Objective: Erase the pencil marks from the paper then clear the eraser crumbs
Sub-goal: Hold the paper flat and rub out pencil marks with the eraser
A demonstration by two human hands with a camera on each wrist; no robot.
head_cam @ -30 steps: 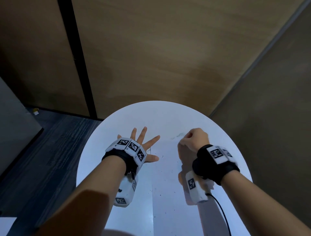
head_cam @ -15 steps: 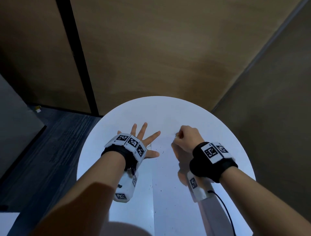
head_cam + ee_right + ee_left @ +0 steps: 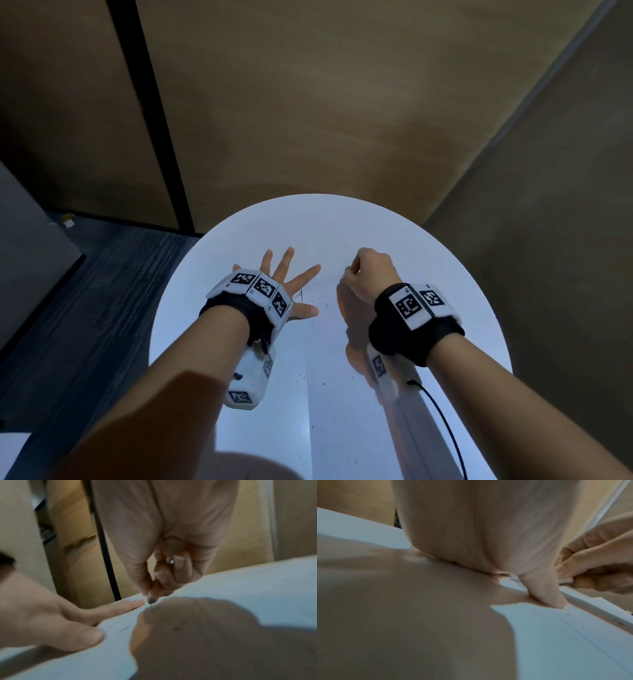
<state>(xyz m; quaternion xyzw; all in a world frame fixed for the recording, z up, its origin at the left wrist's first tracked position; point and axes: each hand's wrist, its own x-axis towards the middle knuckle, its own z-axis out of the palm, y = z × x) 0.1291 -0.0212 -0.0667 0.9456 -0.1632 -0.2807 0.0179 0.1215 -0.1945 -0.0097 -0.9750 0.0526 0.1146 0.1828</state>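
A white sheet of paper (image 3: 329, 411) lies on the round white table (image 3: 239, 246); its left edge runs under my left thumb. My left hand (image 3: 291, 284) lies flat with the fingers spread and presses on the sheet's left edge. My right hand (image 3: 356, 270) is curled and pinches a small eraser; its grey tip (image 3: 151, 600) touches the paper just beyond my left index finger (image 3: 120, 608). Dark eraser crumbs (image 3: 323, 383) are scattered over the sheet. Any pencil marks under the right hand are hidden.
Brown wall panels (image 3: 308, 120) stand close behind the table. Dark carpet (image 3: 102, 291) lies to the left and a grey cabinet side (image 3: 27, 257) stands at the far left. A black cable (image 3: 445, 421) trails from my right wrist over the table's near right part.
My right hand has slid a little to the left and away from me over the paper with the eraser. The left hand stays flat in the same place.
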